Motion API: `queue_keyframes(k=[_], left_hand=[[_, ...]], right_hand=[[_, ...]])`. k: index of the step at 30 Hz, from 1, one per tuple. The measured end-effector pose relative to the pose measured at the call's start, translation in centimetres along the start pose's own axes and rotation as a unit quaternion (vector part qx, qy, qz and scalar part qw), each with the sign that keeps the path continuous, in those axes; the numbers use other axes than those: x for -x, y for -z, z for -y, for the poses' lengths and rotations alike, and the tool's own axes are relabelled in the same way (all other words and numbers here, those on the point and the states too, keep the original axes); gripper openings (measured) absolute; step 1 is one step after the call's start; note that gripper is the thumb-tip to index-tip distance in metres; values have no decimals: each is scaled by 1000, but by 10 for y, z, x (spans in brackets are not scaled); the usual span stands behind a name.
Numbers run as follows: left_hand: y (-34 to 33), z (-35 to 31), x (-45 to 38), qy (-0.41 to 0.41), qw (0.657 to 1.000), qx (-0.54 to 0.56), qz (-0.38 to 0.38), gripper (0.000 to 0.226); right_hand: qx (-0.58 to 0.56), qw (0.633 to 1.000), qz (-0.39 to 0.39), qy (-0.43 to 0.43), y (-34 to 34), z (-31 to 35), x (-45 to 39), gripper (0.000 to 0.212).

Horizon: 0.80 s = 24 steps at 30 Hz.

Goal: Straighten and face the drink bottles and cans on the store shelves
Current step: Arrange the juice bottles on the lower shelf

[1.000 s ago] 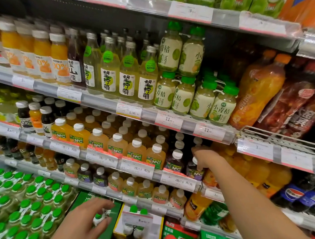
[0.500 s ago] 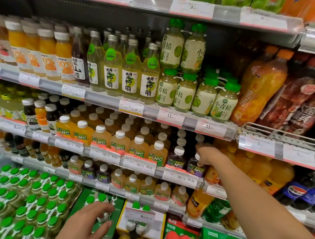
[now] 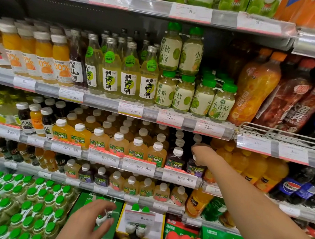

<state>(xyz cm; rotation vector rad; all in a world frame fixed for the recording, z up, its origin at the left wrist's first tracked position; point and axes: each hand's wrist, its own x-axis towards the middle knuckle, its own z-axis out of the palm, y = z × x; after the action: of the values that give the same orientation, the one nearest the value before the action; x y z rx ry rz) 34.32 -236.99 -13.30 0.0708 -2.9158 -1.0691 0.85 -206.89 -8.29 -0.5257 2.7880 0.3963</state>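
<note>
My right hand (image 3: 204,154) reaches into the third shelf down and grips the cap of a dark purple NFC juice bottle (image 3: 194,169) at the right end of its row. A matching purple bottle (image 3: 176,159) stands just left of it, then several orange and peach NFC bottles (image 3: 137,149) with labels facing out. My left hand (image 3: 88,225) is low in the view over a green carton (image 3: 113,233). Its fingers and thumb curl around a white bottle top (image 3: 102,218) there.
Lemon drink bottles (image 3: 129,73) and green-capped citrus bottles (image 3: 222,101) fill the shelf above. Large orange soda bottles (image 3: 249,164) and Pepsi bottles (image 3: 296,187) stand right of my right hand. Green-capped bottle packs (image 3: 23,203) sit at the lower left. Price rails (image 3: 138,166) front each shelf.
My right hand has stayed on the purple bottle's cap, shifting slightly up and back. My left hand has hardly moved on the green carton. The view drifted a little.
</note>
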Motion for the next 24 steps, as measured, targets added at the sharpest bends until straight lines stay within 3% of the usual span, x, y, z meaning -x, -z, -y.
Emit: queue_keyframes(k=[6, 12, 16, 18, 24], left_hand=[[7, 13, -7, 3, 1000, -9, 10, 26], [14, 24, -13, -1, 1000, -7, 25, 24], [18, 33, -15, -3, 1000, -2, 27, 26], [20, 36, -16, -5, 1000, 1, 29, 27], [27, 42, -17, -1, 1000, 2, 16, 26]], right_hand=[[-11, 1000, -3, -2, 2, -2, 2, 36], [-46, 999, 9, -27, 6, 5, 0, 49], [-85, 992, -91, -14, 11, 19, -4, 64], [-107, 989, -102, 1, 10, 30, -8, 69], [-132, 990, -56, 21, 8, 47, -14, 50]])
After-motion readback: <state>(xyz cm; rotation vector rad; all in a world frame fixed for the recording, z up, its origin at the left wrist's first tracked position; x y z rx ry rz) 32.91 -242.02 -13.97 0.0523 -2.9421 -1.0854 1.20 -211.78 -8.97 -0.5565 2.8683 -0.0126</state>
